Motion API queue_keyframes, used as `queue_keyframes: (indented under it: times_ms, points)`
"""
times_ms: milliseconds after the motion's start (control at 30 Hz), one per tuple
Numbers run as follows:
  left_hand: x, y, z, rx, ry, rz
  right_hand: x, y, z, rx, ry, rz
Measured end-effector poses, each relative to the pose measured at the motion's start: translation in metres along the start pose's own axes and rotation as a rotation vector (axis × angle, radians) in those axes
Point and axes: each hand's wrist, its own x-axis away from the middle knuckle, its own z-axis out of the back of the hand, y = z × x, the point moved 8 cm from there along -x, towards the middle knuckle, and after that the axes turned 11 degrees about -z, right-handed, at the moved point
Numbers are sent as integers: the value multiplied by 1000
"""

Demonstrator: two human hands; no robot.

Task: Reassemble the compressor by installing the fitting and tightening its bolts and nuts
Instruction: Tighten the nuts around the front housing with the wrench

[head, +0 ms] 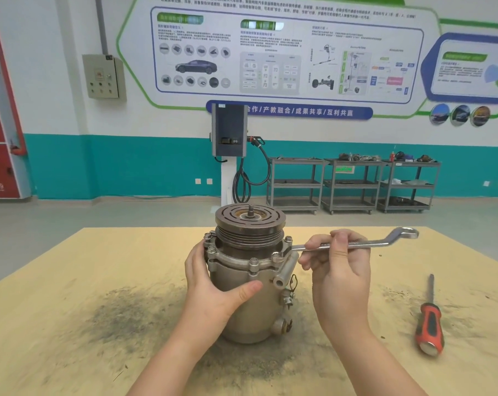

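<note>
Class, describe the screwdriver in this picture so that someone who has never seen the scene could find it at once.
Start at the wooden table with the compressor standing upright on it. To the compressor's right, past the right hand gripping the wrench, lies the screwdriver. It alone lies flat, untouched, with a red and black handle.

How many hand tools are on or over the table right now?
2: the wrench gripped in the right hand at the compressor, and the screwdriver lying on the table's right side.
</note>
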Motion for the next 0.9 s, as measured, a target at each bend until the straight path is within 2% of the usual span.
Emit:
queue_keyframes:
  times_ms: [100,167,200,267,367,533,600,667,800,900]
  points:
    - [0,-2,0,-4,0,-2,-5,14,6,-109,35,-187]
    - [-1,-3,1,-19,17,0,-5,19,8,-152,59,-226]
    - [-2,-4,2,-28,27,2,-1,16,8,-141,83,-167]
    - [-2,-4,3,-32,48,-12,15,1,5,-53,116,92]
    - [-2,-4,4,-50,69,-31,48,-19,-22,258,4,509]
    - [-1,-12,5,-91,90,15,73,-11,-53,624,-179,706]
    - [-1,-13,5,-106,88,18,70,-16,-57,638,-220,669]
    - [0,-9,5,-113,105,20,61,-28,-54,515,-213,573]
    - [12,10,-5,-213,179,-8,27,-34,-17,157,2,235]
    - [28,31,-18,-447,269,-34,11,-29,5,-50,125,76]
